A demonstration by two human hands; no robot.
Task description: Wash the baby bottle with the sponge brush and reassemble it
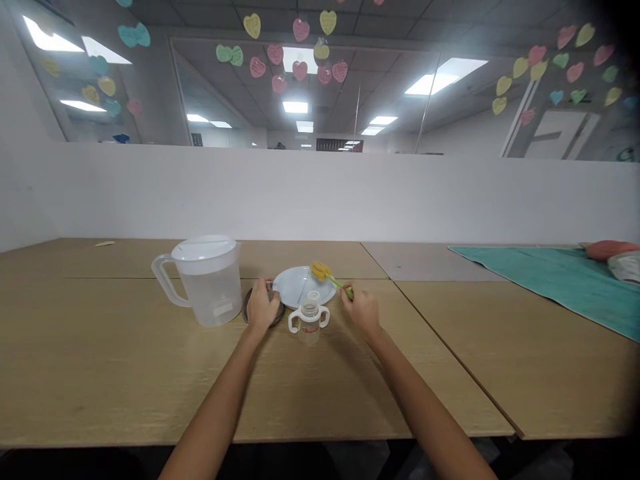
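My right hand (362,309) is closed round the green handle of a sponge bottle brush (320,271). Its yellow head is over the right side of a white oval plate (289,285) with a line across it. My left hand (263,304) is curled at the plate's left edge, above a dark round dish (277,319); a small reddish and clear bit shows by its fingers, and what it grips is not clear. Between the hands a clear baby bottle (309,329) with white side handles and red lettering stands upright, in front of the plate. A clear ring-like piece (314,296) shows just behind its neck.
A large translucent pitcher (213,283) with a white lid stands left of my left hand. On the right, a teal cloth (560,277) covers part of the wooden table (125,373), with a reddish item (611,250) at its far end. A white wall (310,193) rises behind.
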